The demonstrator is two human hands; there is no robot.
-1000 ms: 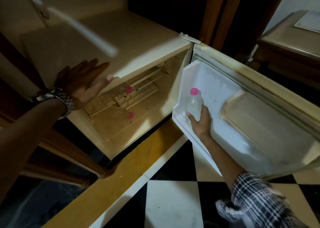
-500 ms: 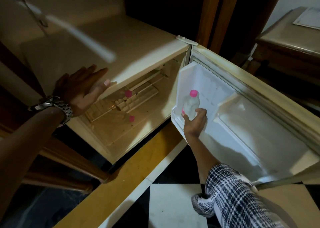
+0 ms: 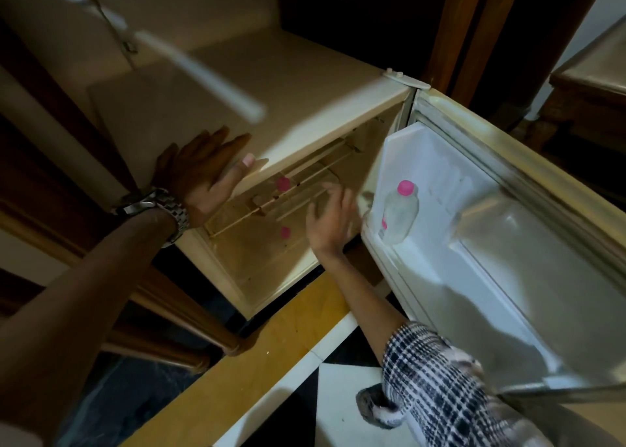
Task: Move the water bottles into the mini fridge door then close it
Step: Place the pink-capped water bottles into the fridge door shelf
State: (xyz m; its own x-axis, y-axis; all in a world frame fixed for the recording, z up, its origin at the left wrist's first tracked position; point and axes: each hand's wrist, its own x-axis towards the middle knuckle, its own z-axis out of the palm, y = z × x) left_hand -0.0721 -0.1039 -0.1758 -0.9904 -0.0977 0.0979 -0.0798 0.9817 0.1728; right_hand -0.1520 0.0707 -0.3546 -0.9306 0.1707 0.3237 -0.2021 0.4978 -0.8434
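Note:
The cream mini fridge [image 3: 305, 84] stands open, its white door [image 3: 508, 277] swung out to the right. A clear water bottle with a pink cap [image 3: 401, 211] stands in the door shelf, with a second pink cap [image 3: 384, 224] just left of it. Two more pink caps [image 3: 283, 184] [image 3: 285, 232] show inside the fridge compartment. My left hand [image 3: 206, 172] lies flat on the fridge's top front edge, fingers apart. My right hand [image 3: 330, 221] is open and blurred, in front of the compartment, left of the door shelf, holding nothing.
Wooden cabinet framing [image 3: 159, 297] surrounds the fridge on the left and below. A yellow floor strip [image 3: 257, 355] and black-and-white tiles [image 3: 342, 399] lie beneath. A wooden table [image 3: 589, 84] stands at the far right.
My right hand let go of the bottle in the door shelf and moved left toward the fridge compartment. My left hand stayed on the fridge top.

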